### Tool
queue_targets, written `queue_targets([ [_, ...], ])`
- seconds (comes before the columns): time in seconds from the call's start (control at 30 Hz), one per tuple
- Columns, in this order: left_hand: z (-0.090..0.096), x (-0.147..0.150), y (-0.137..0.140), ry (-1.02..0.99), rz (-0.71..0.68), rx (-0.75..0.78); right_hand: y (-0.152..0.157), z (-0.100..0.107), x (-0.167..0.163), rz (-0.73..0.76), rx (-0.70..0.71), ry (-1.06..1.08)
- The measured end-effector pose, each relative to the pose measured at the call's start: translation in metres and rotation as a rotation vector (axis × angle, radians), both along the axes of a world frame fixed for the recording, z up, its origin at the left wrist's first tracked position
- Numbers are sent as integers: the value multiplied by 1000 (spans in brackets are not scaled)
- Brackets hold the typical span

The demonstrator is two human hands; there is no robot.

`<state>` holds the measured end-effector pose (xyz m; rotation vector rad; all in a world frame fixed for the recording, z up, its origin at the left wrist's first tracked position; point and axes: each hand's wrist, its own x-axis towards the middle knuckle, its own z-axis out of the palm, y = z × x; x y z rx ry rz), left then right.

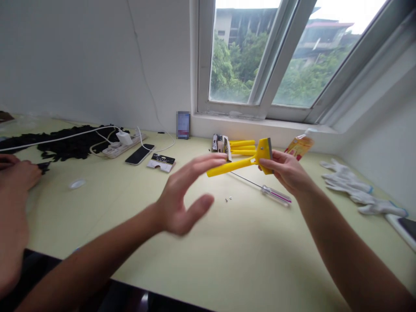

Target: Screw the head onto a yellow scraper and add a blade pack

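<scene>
My right hand (286,171) grips the head of a yellow scraper (247,161), whose handle points left over the table. My left hand (185,195) is open with fingers spread, its fingertips close to the scraper's handle end, and it holds nothing. A screwdriver with a clear pink handle (271,193) lies on the table under the scraper. Two tiny screws (228,199) rest near it. More yellow scrapers (242,147) are stacked behind, beside the window sill.
Another person's hand (17,173) rests at the far left by black material (65,141). A power strip (121,146), phone (139,154), card (160,162), orange packet (299,146) and white gloves (354,188) lie on the pale green table (243,251).
</scene>
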<state>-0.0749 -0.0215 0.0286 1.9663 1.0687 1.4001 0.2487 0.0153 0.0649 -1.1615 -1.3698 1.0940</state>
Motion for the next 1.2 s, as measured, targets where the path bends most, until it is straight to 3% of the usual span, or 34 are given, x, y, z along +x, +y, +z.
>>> queue_targets([
  [0.07,-6,-15,25,332,198,2,1,0,2,-27,19,-2],
  [0.17,-30,-50,63,679,623,-251,2,-1,2,-62,20,-26],
  [0.23,-49,-71,82,762,713,-355,2,-1,-1,-66,16,-53],
  [0.33,-68,-87,93,767,781,-273,-1,0,-7,-74,26,-66],
  [0.43,-72,-82,89,690,708,-42,-4,1,-14,-77,37,-52],
  [0.57,-67,-54,65,552,331,319,-8,2,-21,-97,67,23],
  [0.67,-63,-32,45,491,117,464,-13,4,-25,-84,80,65],
  [0.77,-62,-21,35,457,6,569,-19,2,-33,-10,70,54],
  [0.9,-63,-19,34,461,-63,631,-26,-7,-52,92,58,58],
  [1.03,-58,-18,34,564,-36,697,-29,-14,-68,92,14,94],
  [1.2,-49,-12,33,574,18,781,-28,-10,-59,118,-37,127],
])
